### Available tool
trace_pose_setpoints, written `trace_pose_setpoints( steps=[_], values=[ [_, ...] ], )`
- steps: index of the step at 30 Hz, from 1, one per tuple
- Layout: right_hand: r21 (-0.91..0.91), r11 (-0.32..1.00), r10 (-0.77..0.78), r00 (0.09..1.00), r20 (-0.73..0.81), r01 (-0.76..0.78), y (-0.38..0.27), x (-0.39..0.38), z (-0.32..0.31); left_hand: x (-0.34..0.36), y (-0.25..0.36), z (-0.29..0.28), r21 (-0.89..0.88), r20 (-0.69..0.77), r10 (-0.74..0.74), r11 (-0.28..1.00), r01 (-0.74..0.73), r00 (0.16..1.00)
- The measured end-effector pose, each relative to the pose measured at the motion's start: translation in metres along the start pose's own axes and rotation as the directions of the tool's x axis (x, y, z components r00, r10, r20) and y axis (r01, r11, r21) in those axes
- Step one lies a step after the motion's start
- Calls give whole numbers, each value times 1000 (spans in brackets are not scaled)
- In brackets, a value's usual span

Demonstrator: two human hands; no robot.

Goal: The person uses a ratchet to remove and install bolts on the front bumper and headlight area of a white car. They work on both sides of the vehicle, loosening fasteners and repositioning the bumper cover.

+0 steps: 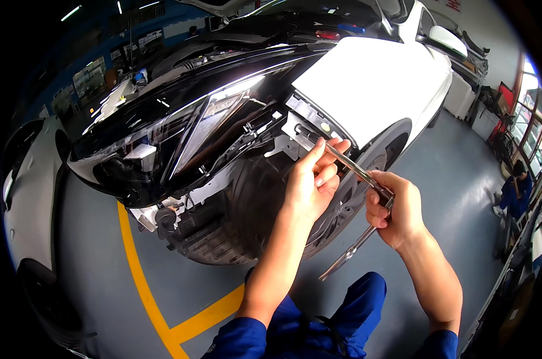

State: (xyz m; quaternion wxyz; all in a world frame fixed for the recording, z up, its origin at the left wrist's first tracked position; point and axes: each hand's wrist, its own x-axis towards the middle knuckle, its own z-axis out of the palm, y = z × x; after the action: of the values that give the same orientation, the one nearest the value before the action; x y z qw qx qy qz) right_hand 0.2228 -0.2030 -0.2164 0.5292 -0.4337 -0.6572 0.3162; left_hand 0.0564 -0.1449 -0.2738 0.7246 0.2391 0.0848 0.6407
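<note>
A ratchet wrench with a long chrome extension bar [350,163] spans my two hands. My right hand [396,206] grips it around the drive end, and its handle [349,256] swings down to the left below that hand. Thumb and fingers of my left hand [311,182] pinch the bar near its far end. The dark socket [304,130] at the tip meets the pale bracket [292,122] under the white fender's [367,78] front edge; whether it sits on a bolt is too small to tell. Left of it is the car's headlight [208,122], with the bumper off.
The front wheel [375,155] stands just behind my hands, and a dark wheel-arch liner [262,191] hangs below. A red-handled tool [327,35] lies by the raised hood. Another car [34,191] is at left. A person in blue [515,188] crouches at far right.
</note>
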Motion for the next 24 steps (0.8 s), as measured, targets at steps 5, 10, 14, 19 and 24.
trace_pose_setpoints(
  steps=[5, 10, 14, 19, 24],
  values=[
    [-326, 788, -508, 851, 137, 523, 8, 10, -14, 2, -8, 9, 101, -36, 58, 993, -54, 998],
    [-213, 932, -293, 955, 39, 294, 3, 0, -3, 0, -10, 4, 66, -44, 60, 996, -57, 997],
    [526, 646, 453, 833, 318, -552, -19, 9, -25, 2, -11, 5, 94, -16, 65, 994, -63, 998],
    [-227, 885, -401, 913, 76, 408, 9, 5, -12, 2, -13, 5, 120, -67, 81, 990, -73, 994],
    [-136, 959, -245, 969, 32, 247, 12, -5, 1, -1, -10, 7, 73, -19, 48, 996, -47, 999]
  ],
)
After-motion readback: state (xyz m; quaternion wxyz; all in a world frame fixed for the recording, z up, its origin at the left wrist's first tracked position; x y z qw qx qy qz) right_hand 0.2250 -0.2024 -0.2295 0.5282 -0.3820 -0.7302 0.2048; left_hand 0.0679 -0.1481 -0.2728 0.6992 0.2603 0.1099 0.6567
